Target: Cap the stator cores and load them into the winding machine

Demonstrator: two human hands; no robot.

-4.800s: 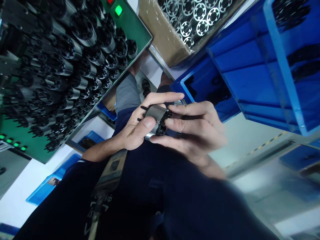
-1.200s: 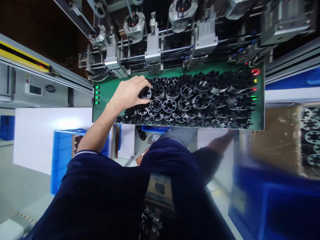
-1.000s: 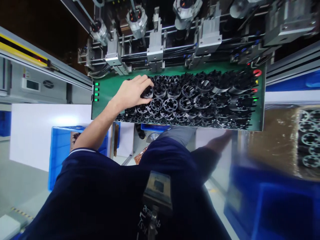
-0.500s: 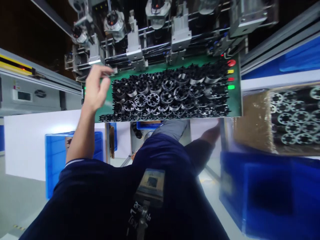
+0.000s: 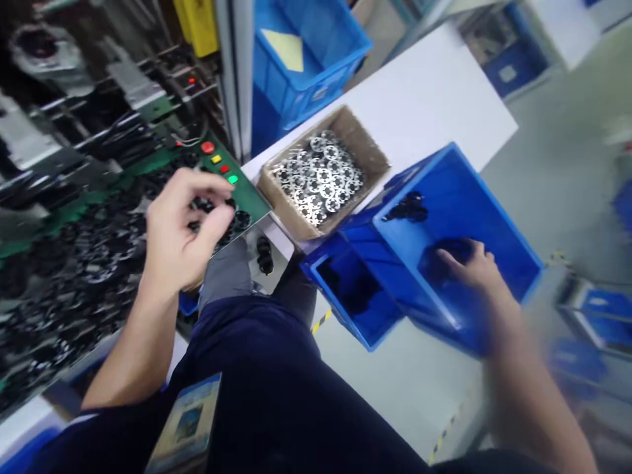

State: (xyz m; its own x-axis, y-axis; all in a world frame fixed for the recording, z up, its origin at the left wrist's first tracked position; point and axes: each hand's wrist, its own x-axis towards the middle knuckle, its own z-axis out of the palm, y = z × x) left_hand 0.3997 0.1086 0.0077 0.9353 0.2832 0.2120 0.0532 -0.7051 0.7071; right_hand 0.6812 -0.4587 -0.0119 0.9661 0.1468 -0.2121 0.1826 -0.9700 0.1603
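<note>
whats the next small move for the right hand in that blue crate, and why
Probably close the right hand on the dark part beneath its fingers: they already reach over it inside the blue crate, though blur hides whether they touch it. The left hand is up among the black slotted parts on the green panel, so it isn't free to help.
</note>
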